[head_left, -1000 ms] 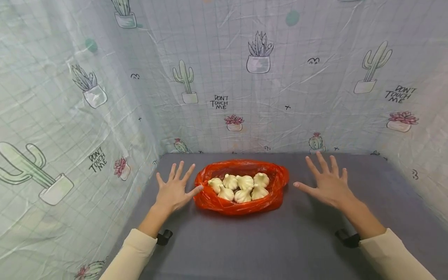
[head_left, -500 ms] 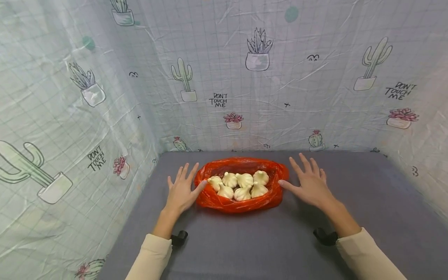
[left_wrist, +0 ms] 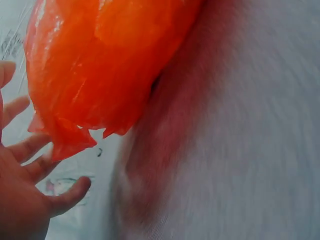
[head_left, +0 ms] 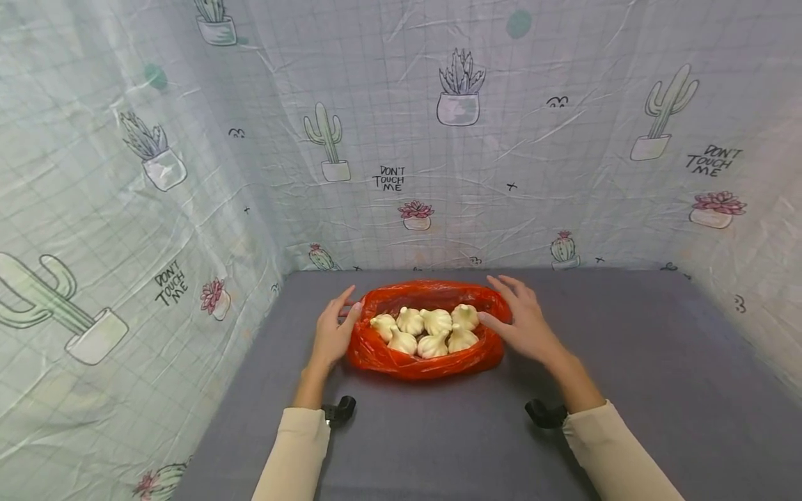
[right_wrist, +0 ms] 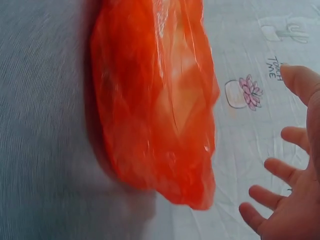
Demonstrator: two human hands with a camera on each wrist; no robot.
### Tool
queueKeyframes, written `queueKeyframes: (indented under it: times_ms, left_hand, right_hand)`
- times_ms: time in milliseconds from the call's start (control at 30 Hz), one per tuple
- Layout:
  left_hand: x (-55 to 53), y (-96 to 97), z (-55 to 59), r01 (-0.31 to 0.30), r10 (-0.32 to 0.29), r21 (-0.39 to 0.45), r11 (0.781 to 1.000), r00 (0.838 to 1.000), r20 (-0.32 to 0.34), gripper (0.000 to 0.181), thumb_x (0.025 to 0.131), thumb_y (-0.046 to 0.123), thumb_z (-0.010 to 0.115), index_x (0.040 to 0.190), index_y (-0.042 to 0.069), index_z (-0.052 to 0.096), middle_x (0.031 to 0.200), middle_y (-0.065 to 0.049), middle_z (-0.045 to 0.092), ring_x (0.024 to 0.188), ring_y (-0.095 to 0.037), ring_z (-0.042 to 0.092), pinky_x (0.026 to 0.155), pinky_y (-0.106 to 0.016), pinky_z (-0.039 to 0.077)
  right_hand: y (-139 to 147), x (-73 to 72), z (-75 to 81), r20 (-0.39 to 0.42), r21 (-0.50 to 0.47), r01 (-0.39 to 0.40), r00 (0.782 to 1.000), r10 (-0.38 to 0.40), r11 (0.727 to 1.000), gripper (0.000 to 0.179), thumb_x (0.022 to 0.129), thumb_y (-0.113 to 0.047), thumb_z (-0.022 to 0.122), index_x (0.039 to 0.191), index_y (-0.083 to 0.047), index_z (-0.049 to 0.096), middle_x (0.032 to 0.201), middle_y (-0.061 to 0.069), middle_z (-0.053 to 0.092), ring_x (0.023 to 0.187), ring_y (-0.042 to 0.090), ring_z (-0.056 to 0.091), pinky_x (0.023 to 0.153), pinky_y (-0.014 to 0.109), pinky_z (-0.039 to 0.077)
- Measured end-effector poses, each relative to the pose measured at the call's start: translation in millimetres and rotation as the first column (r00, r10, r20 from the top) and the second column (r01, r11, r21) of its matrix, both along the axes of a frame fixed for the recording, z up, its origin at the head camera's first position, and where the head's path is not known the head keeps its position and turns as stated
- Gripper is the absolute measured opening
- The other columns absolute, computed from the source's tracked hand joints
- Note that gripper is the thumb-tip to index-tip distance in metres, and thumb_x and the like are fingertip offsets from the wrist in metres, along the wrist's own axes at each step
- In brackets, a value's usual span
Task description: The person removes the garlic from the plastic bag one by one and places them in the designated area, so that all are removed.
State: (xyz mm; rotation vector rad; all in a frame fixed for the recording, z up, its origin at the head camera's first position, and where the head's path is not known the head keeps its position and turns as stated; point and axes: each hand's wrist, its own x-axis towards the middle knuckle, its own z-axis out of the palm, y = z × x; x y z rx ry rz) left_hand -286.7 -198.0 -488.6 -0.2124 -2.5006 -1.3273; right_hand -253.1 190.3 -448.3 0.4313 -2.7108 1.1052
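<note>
A red plastic bag [head_left: 426,371], its mouth spread wide, lies on the grey table with several garlic bulbs [head_left: 411,321] inside. Beside the bag's left end is my left hand [head_left: 332,335], fingers apart and slightly bent. In the left wrist view, a ragged corner of the bag [left_wrist: 110,65] overlaps those fingers; whether they touch, I cannot tell. Over the bag's right end is my right hand [head_left: 528,327], thumb above the rim near a bulb. The right wrist view has this hand [right_wrist: 295,190] with fingers spread, apart from the bag in the picture.
The grey tabletop [head_left: 432,445] extends in front of the bag and to both sides. Behind it and at the sides hangs a pale curtain [head_left: 489,160] printed with cacti. A black wrist mount [head_left: 339,412] sticks out at the left cuff, another black mount [head_left: 544,414] at the right.
Both hands have moved inward to the bag's two ends, the right one coming left and the left one right. Their spread fingers have drawn closer together. The bag and garlic stay put.
</note>
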Motion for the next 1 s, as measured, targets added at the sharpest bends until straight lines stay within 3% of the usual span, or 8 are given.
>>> queueKeyframes:
  times_ms: [133, 233, 433, 533, 600, 767, 833, 1000]
  left_hand:
    - [-5.5, 1.8, -4.0, -0.02, 0.007, 0.157, 0.987, 0.997, 0.082, 0.042, 0.103, 0.041, 0.06, 0.144, 0.033, 0.059, 0.131, -0.01, 0.065, 0.105, -0.028, 0.063, 0.092, -0.043, 0.053]
    - [-10.7, 1.4, -7.7, -0.006, -0.025, 0.259, 0.966, 0.993, 0.114, 0.039, 0.103, 0.035, 0.062, 0.142, 0.029, 0.062, 0.133, -0.013, 0.064, 0.1, -0.023, 0.063, 0.086, -0.032, 0.052]
    - [-16.9, -1.2, -12.6, 0.024, -0.095, 0.385, 0.923, 0.981, 0.169, 0.039, 0.102, 0.024, 0.064, 0.141, 0.021, 0.063, 0.136, -0.017, 0.062, 0.097, -0.011, 0.064, 0.081, -0.02, 0.054]
    - [-17.6, -3.9, -11.6, 0.037, -0.124, 0.417, 0.908, 0.975, 0.184, 0.038, 0.102, 0.024, 0.065, 0.14, 0.022, 0.064, 0.133, -0.017, 0.062, 0.109, -0.016, 0.066, 0.086, -0.021, 0.055]
    - [-15.3, -4.8, -3.7, 0.047, -0.147, 0.426, 0.904, 0.968, 0.205, 0.039, 0.103, 0.021, 0.063, 0.142, 0.019, 0.063, 0.13, -0.02, 0.063, 0.12, -0.023, 0.064, 0.089, -0.022, 0.056]
    - [-15.3, -8.1, -1.3, 0.057, -0.159, 0.424, 0.904, 0.965, 0.209, 0.042, 0.103, 0.018, 0.063, 0.144, 0.013, 0.06, 0.117, -0.022, 0.066, 0.103, -0.02, 0.068, 0.083, -0.022, 0.056]
    - [-16.8, -8.9, -8.6, 0.05, -0.139, 0.408, 0.912, 0.971, 0.193, 0.041, 0.101, 0.022, 0.066, 0.142, 0.016, 0.062, 0.111, -0.018, 0.066, 0.09, -0.012, 0.064, 0.078, -0.021, 0.055]
    - [-15.1, -6.9, -14.9, 0.041, -0.119, 0.365, 0.93, 0.973, 0.196, 0.043, 0.1, 0.028, 0.067, 0.142, 0.018, 0.063, 0.107, -0.009, 0.066, 0.088, -0.012, 0.063, 0.078, -0.022, 0.055]
  right_hand:
    - [-8, -5.5, -3.2, 0.005, -0.094, -0.023, 1.0, 0.024, 0.995, 0.072, 0.096, -0.038, 0.07, 0.158, -0.021, 0.04, 0.158, 0.015, 0.037, 0.145, 0.041, 0.03, 0.111, 0.074, 0.03]
    - [-13, -8.4, -4.3, 0.018, -0.144, -0.025, 0.999, 0.028, 0.989, 0.07, 0.096, -0.039, 0.07, 0.157, -0.021, 0.042, 0.154, 0.015, 0.042, 0.143, 0.039, 0.037, 0.112, 0.072, 0.032]
    - [-22, -14.9, -6.4, 0.038, -0.227, -0.033, 0.998, 0.043, 0.973, 0.064, 0.096, -0.034, 0.071, 0.153, -0.019, 0.048, 0.144, 0.017, 0.053, 0.133, 0.039, 0.052, 0.11, 0.064, 0.041]
    - [-26, -19.0, -7.1, 0.038, -0.263, -0.047, 0.997, 0.059, 0.964, 0.061, 0.097, -0.031, 0.071, 0.152, -0.017, 0.049, 0.141, 0.018, 0.055, 0.127, 0.039, 0.056, 0.107, 0.06, 0.047]
    - [-28, -21.0, -7.2, 0.041, -0.283, -0.056, 0.997, 0.07, 0.957, 0.059, 0.097, -0.03, 0.07, 0.151, -0.016, 0.05, 0.139, 0.019, 0.056, 0.126, 0.04, 0.058, 0.105, 0.059, 0.049]
    - [-32, -22.9, -7.9, 0.054, -0.32, -0.06, 0.995, 0.082, 0.945, 0.056, 0.098, -0.027, 0.07, 0.15, -0.016, 0.052, 0.138, 0.02, 0.057, 0.125, 0.04, 0.059, 0.105, 0.057, 0.05]
    - [-33, -22.7, -9.9, 0.062, -0.328, -0.058, 0.995, 0.083, 0.943, 0.055, 0.098, -0.026, 0.07, 0.149, -0.015, 0.053, 0.137, 0.021, 0.057, 0.124, 0.04, 0.06, 0.104, 0.057, 0.051]
    - [-32, -22.0, -17.6, 0.072, -0.325, -0.048, 0.995, 0.076, 0.945, 0.054, 0.098, -0.025, 0.07, 0.148, -0.011, 0.053, 0.134, 0.021, 0.057, 0.12, 0.038, 0.061, 0.101, 0.055, 0.053]
